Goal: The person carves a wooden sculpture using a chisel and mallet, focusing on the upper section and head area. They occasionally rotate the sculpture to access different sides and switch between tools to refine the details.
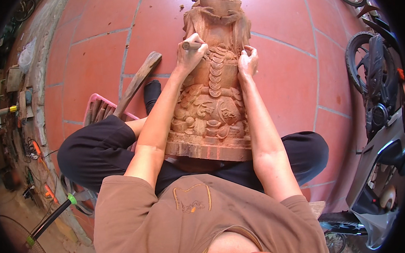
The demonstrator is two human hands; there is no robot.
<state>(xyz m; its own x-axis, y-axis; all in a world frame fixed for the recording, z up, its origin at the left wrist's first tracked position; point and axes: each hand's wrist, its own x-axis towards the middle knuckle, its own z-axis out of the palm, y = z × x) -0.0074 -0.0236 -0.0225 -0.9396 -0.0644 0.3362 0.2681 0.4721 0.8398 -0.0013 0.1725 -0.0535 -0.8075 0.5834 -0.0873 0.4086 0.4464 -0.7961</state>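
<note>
A carved wooden statue (pixel 218 111) of a robed figure lies on its back between my legs, its base toward me and its head at the far end. My left hand (pixel 189 57) is closed round a carving chisel (pixel 191 45) on the left side of the figure's middle. The round wooden handle end points up, while the blade is hidden by my fingers. Against the statue's right side rests my right hand (pixel 248 63), its fingers loosely bent and apart, with nothing visible in them.
Left of the statue, a wooden mallet (pixel 139 81) leans by a pink basket (pixel 90 105) of several wooden-handled tools. Red floor tiles (pixel 285 33) surround the statue. A motorbike (pixel 373 116) stands at right; a fan (pixel 24 248) and cluttered tools line the left.
</note>
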